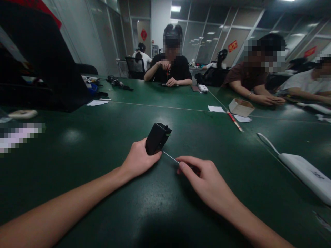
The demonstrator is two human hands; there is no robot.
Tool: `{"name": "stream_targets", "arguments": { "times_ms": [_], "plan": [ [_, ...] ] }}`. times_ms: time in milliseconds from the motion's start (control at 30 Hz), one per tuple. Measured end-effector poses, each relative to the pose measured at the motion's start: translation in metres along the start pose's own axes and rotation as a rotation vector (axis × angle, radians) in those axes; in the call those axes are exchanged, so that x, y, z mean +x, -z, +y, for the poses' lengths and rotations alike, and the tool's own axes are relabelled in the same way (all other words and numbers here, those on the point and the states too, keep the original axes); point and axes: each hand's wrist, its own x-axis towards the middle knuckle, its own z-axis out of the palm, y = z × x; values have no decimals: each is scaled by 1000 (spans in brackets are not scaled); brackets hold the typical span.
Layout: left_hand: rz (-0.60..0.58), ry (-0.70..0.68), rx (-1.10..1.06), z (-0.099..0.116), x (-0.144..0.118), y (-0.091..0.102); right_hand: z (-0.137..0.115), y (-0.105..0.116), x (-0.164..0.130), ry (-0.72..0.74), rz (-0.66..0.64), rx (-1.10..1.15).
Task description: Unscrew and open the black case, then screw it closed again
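My left hand (141, 156) is wrapped round a small black box-shaped device (156, 138), tilted above the table. A little knob and a bit of green show at the device's upper right end. Between the thumb and fingers of my right hand (199, 174) is a thin screwdriver (170, 157), of which only the slim metal shaft shows; its handle is hidden in the hand. The shaft's tip points at the lower right side of the device, by my left thumb. Whether the tip touches the device I cannot tell.
The green table (103, 206) stretches under both hands. A white power strip (307, 175) lies at right. Farther off are an open cardboard box (241, 107), a red stick-like item (234, 121) and cables (116, 82). A large black panel (43, 58) stands at left. Several people sit around.
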Motion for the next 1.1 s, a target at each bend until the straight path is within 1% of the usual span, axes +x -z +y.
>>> {"name": "stream_targets", "arguments": {
  "times_ms": [133, 200, 267, 500, 567, 633, 700, 733, 767, 900, 933, 967, 1033, 1100],
  "plan": [
    [15, 4, -6, 0, 0, 0, 0, 0, 2, -226, -134, 408],
    [30, 9, -6, -1, 0, -1, 0, -2, 3, -331, -165, 572],
    [37, 14, -6, -2, 0, -1, 0, -3, 3, -403, -165, 679],
    [46, 33, 13, -2, 0, -2, 6, -3, 6, -563, -214, 993],
    [43, 34, 14, -1, 0, -2, 10, -3, 7, -590, -250, 1064],
    [41, 33, 5, -1, 0, -1, 12, -4, 9, -591, -280, 1082],
    [41, 32, -3, -1, 0, -1, 13, -4, 9, -544, -271, 980],
    [40, 31, -6, -1, 0, -1, 13, -5, 8, -482, -251, 862],
    [38, 29, -8, -1, 0, -1, 13, -5, 8, -385, -214, 697],
    [15, 19, -10, -1, 0, 0, 18, -4, 2, 209, -59, -168],
    [9, 15, -14, -1, 0, 0, 20, -3, 0, 316, -44, -346],
    [5, 14, -18, -1, 0, 0, 22, -1, -1, 383, -38, -488],
    [-3, 21, -26, 0, 0, 0, 24, 1, -2, 428, -35, -652],
    [-22, 39, -30, 1, 1, 1, 25, 3, -1, 415, -15, -646]
  ]
}}
